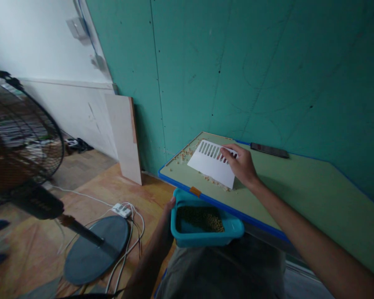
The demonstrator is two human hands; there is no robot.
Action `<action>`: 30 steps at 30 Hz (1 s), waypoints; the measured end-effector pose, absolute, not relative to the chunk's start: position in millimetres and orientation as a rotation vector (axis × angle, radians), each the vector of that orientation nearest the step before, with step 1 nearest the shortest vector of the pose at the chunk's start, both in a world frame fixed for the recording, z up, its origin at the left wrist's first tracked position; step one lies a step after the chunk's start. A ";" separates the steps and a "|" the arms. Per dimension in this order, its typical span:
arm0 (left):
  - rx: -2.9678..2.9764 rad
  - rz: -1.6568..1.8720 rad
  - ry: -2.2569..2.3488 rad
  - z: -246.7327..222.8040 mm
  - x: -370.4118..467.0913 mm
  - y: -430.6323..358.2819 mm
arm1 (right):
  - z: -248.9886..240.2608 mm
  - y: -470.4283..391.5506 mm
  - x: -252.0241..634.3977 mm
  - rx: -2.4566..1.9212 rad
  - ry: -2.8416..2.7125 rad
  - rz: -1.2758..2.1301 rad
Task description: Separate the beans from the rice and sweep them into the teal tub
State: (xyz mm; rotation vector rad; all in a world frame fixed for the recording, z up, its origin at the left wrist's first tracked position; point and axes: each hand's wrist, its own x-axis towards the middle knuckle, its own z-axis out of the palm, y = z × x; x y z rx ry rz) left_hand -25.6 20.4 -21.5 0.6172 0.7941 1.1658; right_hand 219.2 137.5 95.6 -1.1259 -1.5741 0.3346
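Note:
My right hand (240, 164) is closed on the slotted end of a flat white card (210, 168), held low over the pale green tabletop (280, 182). Small tan beans or grains (185, 154) lie scattered beside the card, with more along its near edge. Below the table edge, my left hand (170, 218) grips the left side of a turquoise plastic tub (199, 240). Inside the tub are dark green grains (190, 218) and a smaller patch of tan ones (214, 222). The fingers of my left hand are partly hidden behind the tub.
A dark phone-like slab (269, 150) lies at the table's back edge, against the green wall (237, 62). On the left stands a fan (21, 145) on a round base (96, 249). White cables and a power strip (121, 210) lie on the floor. A board (123, 137) leans on the wall.

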 end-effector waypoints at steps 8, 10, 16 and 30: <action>0.636 1.188 0.772 -17.7 -23.8 18.5 | 96.5 135.8 215.5 -1.095 -1.579 0.360; 0.645 1.189 0.749 -16.4 -24.1 17.5 | 97.2 134.1 214.2 -1.100 -1.585 0.358; 0.622 1.250 0.735 -15.1 -24.3 14.8 | 98.7 131.1 211.4 -1.089 -1.609 0.325; 0.576 1.244 0.750 -17.7 -24.6 15.7 | 96.7 130.1 205.2 -1.067 -1.622 0.340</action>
